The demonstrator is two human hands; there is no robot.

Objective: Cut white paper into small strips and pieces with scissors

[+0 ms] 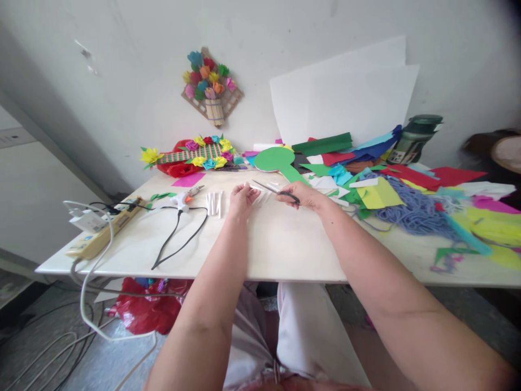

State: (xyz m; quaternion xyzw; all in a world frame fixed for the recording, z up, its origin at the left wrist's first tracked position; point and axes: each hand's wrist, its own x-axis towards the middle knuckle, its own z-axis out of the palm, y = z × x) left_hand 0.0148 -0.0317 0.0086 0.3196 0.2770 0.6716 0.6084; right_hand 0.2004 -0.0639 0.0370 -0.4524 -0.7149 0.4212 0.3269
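Note:
My right hand (298, 195) grips a pair of scissors (290, 196) with dark handles, its blades pointing left toward my other hand. The fingers of my left hand (243, 200) are pinched together around a thin white paper stick (255, 188), close to the blade tips. More slim white pieces lie on the table between and beneath my hands, partly hidden. Just left of my left hand, several short white paper sticks (214, 204) lie side by side. A white glue gun (182, 202) with a black cord rests further left.
A yellow power strip (103, 231) with a charger and cables sits at the table's left edge. Blue yarn (415, 209) and coloured paper scraps cover the right side. Behind are a green paper shape (274, 159), a flower-trimmed craft (195, 153) and a dark bottle (415, 139).

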